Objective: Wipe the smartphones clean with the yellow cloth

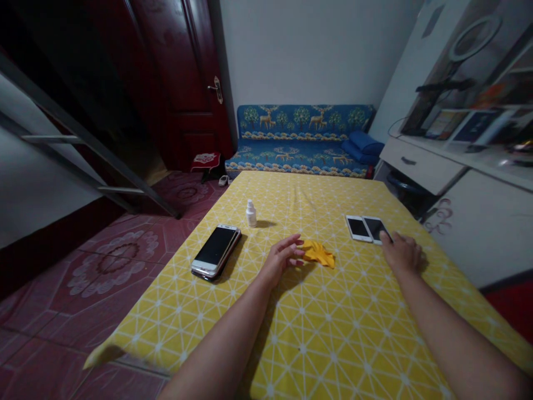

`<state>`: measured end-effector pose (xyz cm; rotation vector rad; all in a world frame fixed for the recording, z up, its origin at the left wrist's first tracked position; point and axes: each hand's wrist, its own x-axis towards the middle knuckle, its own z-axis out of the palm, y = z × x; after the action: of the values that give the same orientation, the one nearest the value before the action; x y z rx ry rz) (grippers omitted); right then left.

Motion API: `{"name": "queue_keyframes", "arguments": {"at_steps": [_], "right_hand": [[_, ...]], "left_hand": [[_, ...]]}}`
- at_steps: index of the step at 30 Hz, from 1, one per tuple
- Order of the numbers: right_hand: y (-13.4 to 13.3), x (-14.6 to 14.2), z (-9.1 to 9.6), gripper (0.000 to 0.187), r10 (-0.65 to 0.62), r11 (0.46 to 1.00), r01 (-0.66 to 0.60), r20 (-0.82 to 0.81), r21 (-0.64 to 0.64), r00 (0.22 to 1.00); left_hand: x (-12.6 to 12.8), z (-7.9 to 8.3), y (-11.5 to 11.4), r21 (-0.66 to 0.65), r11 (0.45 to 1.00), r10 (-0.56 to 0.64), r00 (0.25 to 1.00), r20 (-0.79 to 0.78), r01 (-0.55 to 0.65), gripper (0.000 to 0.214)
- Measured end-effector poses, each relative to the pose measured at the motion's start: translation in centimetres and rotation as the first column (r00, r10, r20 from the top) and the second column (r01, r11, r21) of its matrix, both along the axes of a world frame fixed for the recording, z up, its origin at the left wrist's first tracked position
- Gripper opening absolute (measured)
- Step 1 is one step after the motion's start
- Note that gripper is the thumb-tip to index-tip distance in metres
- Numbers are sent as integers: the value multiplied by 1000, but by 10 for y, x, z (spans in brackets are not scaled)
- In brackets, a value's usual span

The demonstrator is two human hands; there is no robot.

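The left hand (281,258) hung open and empty just beside a crumpled yellow cloth (318,254) (soft and light, best pinched at a fold), while the right hand (402,254), loosely curled, touched a phone (376,229) on the surface (353,333)

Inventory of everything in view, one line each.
tablecloth: 1, yellow, covering table
stacked smartphones: 2, black-silver, table left
dropper bottle: 1, white, table centre-back
cloth: 1, yellow, table centre
smartphones: 2, white and black, table right
sofa: 1, blue patterned, behind table
cushions: 2, blue, on sofa
door: 1, dark red, back left
cabinet: 1, white, right
left hand: 1, bare, beside cloth
right hand: 1, bare, at smartphones
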<state>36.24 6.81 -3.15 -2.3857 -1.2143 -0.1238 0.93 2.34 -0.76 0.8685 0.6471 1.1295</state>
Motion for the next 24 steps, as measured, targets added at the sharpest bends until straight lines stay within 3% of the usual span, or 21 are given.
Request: {"name": "queue_keyframes", "arguments": {"at_steps": [4, 10, 17, 20, 24], "right_hand": [[-10, -17, -5, 80, 84, 995, -83, 15, -56, 996], [-39, -45, -10, 98, 12, 1000, -13, -61, -13, 998], [-75, -72, -9, 100, 77, 995, -79, -41, -53, 996], [-89, -79, -7, 97, 111, 994, -111, -63, 1, 992], [-101, -81, -1, 88, 140, 987, -129, -111, 100, 984]], "left_hand": [[0, -4, 2, -5, 1000, 11, 1000, 8, -11, 45], [0, -9, 6, -35, 999, 29, 999, 38, -27, 43], [1, -11, 7, -33, 997, 73, 992, 100, -70, 37], [3, -12, 6, -10, 996, 94, 994, 60, -94, 32], [4, -11, -4, 20, 1000, 17, 998, -56, -16, 28]]}}
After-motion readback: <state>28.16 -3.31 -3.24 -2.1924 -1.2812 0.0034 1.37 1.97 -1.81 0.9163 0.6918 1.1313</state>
